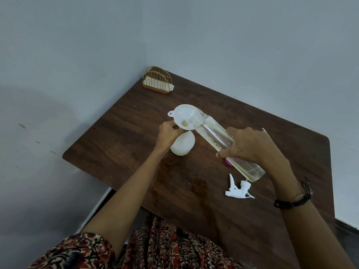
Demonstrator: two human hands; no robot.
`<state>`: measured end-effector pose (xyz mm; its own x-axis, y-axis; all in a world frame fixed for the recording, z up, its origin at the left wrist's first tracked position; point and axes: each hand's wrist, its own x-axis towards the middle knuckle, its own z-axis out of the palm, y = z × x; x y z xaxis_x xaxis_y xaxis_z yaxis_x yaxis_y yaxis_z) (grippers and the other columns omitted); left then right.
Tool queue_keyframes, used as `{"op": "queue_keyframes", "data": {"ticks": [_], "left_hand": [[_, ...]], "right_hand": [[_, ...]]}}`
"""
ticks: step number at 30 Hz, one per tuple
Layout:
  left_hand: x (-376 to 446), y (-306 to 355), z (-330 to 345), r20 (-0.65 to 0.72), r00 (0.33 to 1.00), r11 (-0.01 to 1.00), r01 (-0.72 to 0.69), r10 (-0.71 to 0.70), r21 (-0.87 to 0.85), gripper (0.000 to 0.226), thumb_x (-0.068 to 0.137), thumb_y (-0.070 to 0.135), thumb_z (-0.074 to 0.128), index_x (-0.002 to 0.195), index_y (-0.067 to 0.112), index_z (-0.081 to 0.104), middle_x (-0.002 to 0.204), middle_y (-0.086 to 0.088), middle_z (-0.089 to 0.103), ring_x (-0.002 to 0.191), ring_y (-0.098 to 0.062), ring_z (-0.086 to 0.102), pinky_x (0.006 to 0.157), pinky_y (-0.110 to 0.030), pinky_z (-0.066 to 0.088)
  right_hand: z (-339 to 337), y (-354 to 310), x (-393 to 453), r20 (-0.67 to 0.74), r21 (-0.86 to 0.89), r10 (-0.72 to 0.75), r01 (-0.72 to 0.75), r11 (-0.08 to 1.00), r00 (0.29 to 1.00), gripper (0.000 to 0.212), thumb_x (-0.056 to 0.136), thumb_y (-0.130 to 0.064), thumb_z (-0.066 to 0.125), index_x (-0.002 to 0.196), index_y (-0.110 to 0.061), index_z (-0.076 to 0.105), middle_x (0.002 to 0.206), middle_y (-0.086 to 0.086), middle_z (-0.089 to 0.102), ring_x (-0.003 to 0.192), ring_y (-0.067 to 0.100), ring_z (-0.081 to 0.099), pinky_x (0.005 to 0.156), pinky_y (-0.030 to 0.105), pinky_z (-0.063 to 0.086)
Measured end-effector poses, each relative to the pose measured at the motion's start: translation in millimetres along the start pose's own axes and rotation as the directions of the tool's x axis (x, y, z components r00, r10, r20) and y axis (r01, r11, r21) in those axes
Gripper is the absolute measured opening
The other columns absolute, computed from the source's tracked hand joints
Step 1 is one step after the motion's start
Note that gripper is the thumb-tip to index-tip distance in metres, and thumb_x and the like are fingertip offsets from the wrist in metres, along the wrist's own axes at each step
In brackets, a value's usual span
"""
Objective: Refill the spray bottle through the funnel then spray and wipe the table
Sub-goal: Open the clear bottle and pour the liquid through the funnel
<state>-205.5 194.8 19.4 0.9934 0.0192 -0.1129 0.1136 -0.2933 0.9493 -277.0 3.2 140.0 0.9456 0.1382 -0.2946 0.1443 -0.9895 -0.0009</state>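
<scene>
- The left hand point(168, 133) pinched the rim of the white funnel point(184, 118), which sat in the neck of the white spray bottle point(183, 145) standing on the counter point(194, 191).
- The right hand point(250, 146) gripped a clear bottle point(223, 140), tilted with its open mouth over the funnel.
- A little yellowish liquid lay in that bottle's raised base.
- The white trigger sprayer point(238, 188) lay on the counter, near the right wrist.
- Something purple point(228, 162), perhaps a cap, showed under the clear bottle.
- A gold wire napkin holder point(157, 80) stood at the far corner.

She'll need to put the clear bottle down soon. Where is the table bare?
Bare wood lies between the napkin holder and the funnel, and along the table edge right of the clear bottle. It is crowded around the spray head.
</scene>
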Motion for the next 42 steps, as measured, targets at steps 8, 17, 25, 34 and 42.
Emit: {"op": "queue_keyframes", "data": {"ticks": [8,17,25,34,42], "left_hand": [[0.3,0.0,-1.0,0.000,0.999,0.999,0.033,-0.033,-0.009,0.026,0.076,0.019,0.075,0.091,-0.001,0.069,0.095,-0.018,0.070,0.092,-0.026,0.065,0.083,-0.045,0.053],[-1.0,0.4,-1.9,-0.001,1.000,1.000,0.012,-0.012,-0.018,0.026,0.076,0.018,0.074,0.094,0.000,0.069,0.099,-0.018,0.070,0.094,-0.024,0.065,0.085,-0.044,0.054],[-0.1,-0.7,-1.9,-0.002,1.000,0.999,0.031,-0.031,-0.022,0.028,0.075,0.020,0.076,0.097,0.003,0.069,0.101,-0.016,0.071,0.095,-0.023,0.065,0.086,-0.050,0.053],[-0.2,0.7,-0.4,-0.004,1.000,1.000,0.027,-0.027,0.002,0.031,0.077,0.017,0.074,0.103,0.001,0.067,0.108,-0.016,0.069,0.098,-0.022,0.063,0.083,-0.033,0.050],[0.4,0.6,-0.7,-0.008,0.999,0.999,0.034,-0.034,-0.008,0.036,0.076,0.017,0.075,0.107,0.002,0.066,0.112,-0.015,0.068,0.101,-0.022,0.062,0.086,-0.039,0.052]], "right_hand": [[-0.7,0.2,-1.2,-0.001,-0.013,0.008,-0.008,1.000,1.000,0.050,0.079,-0.064,0.055,0.104,-0.021,0.048,0.078,-0.009,0.049,0.070,0.011,0.053,0.059,0.022,0.033],[6.9,0.1,-1.1,-0.011,-0.001,0.027,-0.027,1.000,1.000,0.058,0.080,-0.062,0.055,0.118,-0.020,0.044,0.099,-0.001,0.062,0.075,0.013,0.053,0.067,0.027,0.037],[41.4,2.6,6.1,-0.011,0.437,0.040,-0.031,0.899,0.999,0.058,0.077,-0.048,0.068,0.116,-0.019,0.036,0.104,0.003,0.061,0.079,0.018,0.061,0.072,0.036,0.052],[53.2,4.7,16.2,-0.057,0.744,0.128,-0.043,0.666,0.990,0.079,0.078,-0.041,0.070,0.139,-0.019,0.025,0.141,0.005,0.043,0.124,0.028,0.049,0.091,0.026,0.038],[43.3,7.0,9.4,-0.009,0.570,0.075,-0.056,0.820,0.997,0.072,0.073,-0.053,0.070,0.128,-0.023,0.035,0.117,0.003,0.060,0.096,0.025,0.063,0.087,0.043,0.053]]}}
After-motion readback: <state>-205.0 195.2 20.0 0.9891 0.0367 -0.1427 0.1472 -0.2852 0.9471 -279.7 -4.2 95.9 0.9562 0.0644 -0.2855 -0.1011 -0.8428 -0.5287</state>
